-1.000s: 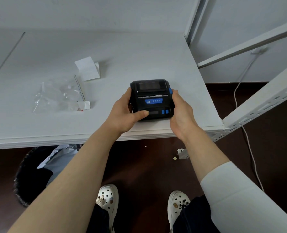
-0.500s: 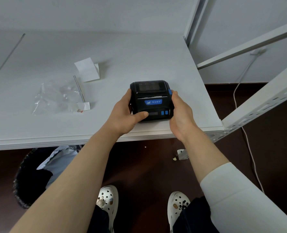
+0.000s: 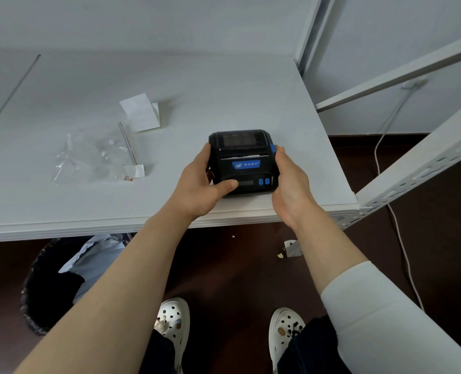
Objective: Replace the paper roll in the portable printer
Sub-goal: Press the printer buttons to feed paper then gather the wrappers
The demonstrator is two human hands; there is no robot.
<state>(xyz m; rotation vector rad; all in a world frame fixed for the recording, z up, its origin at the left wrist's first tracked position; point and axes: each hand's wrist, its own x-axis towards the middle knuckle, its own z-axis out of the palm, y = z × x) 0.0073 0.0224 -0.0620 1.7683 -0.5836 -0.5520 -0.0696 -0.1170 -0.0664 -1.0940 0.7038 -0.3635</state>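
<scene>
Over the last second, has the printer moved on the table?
No. The printer keeps the same gap to the table's front edge and to the white paper slip.

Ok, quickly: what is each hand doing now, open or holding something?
Left hand: grips the printer, thumb on its front.
Right hand: grips the printer's right side.

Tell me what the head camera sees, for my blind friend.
A left hand and right hand grip a closed black printer near the front edge of a white table. A clear bag and a paper slip lie to its left.
</scene>
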